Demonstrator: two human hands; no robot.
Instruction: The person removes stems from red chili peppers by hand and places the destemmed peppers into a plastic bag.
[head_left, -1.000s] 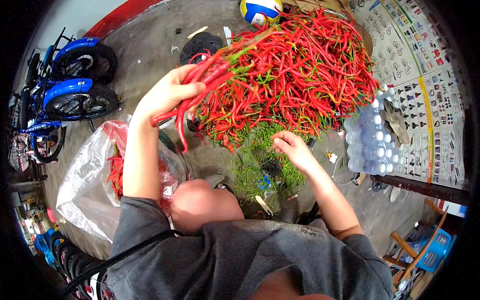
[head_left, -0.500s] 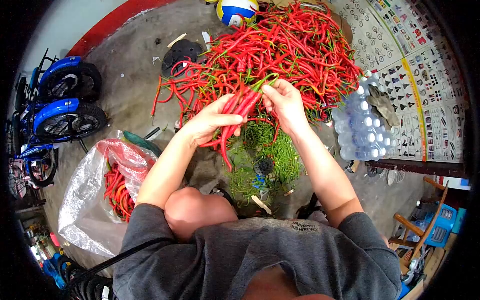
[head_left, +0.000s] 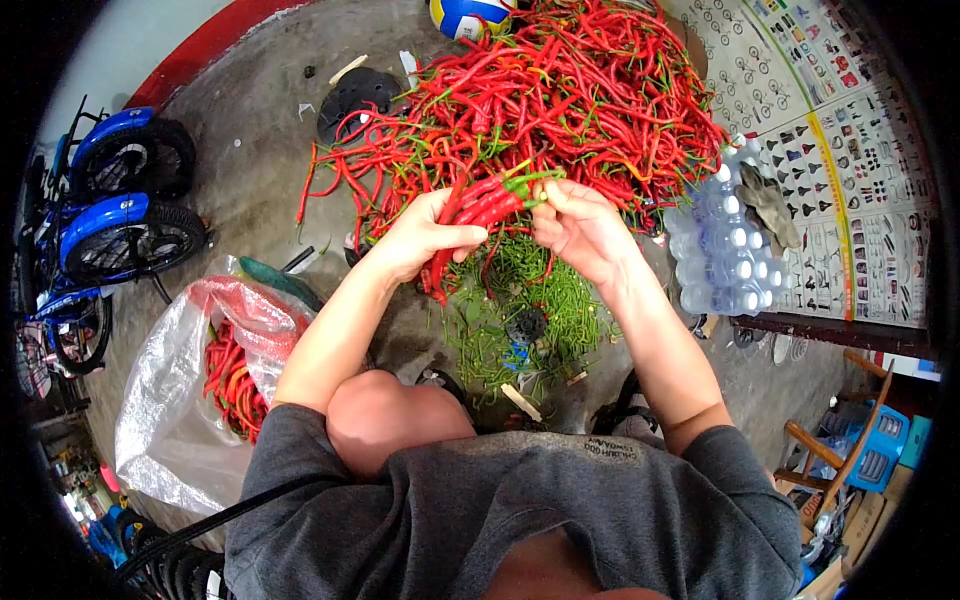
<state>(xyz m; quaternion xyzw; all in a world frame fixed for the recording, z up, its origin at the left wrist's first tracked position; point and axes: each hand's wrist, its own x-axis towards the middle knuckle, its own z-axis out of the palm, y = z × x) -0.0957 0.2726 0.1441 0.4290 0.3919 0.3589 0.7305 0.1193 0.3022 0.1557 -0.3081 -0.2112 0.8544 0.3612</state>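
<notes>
My left hand (head_left: 428,238) is closed round several long red chili peppers (head_left: 490,207), their green stem ends pointing right. At those stem ends, the thumb and fingers of my right hand (head_left: 583,225) pinch a green chili stem (head_left: 540,187). Just beyond both hands lies a large heap of red chilies (head_left: 590,100) with green stems still on many of them. Below my hands, a scatter of loose green stems (head_left: 560,320) covers part of the floor.
At left, a clear plastic sack (head_left: 170,420) holds red chilies. Shrink-wrapped water bottles (head_left: 725,250) stand at right, a glove-like grey cloth (head_left: 768,205) on top. Blue bicycles (head_left: 120,225) are far left, a volleyball (head_left: 470,15) behind the heap, and a wooden chair (head_left: 840,450) lower right.
The chilies in my left hand have turned to lie more level, stems to the right. My right hand has moved slightly down and right, staying at the stem ends.
</notes>
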